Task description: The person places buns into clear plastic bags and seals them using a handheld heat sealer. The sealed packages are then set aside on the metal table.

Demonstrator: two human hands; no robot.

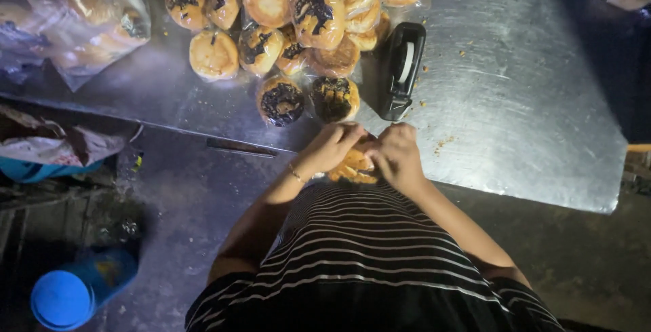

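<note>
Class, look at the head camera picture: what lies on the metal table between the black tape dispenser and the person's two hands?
Only bare steel table between the black tape dispenser and the hands.

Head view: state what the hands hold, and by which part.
Both the left hand and right hand pinch one wrapped bun at its top edge, by the clear wrapper.

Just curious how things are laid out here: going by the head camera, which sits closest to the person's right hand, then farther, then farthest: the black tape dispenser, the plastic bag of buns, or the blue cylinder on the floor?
1. Tape dispenser: just above the right hand, on the metal table.
2. Bag of buns: far upper left on the table.
3. Blue cylinder: lower left, on the floor.
</note>
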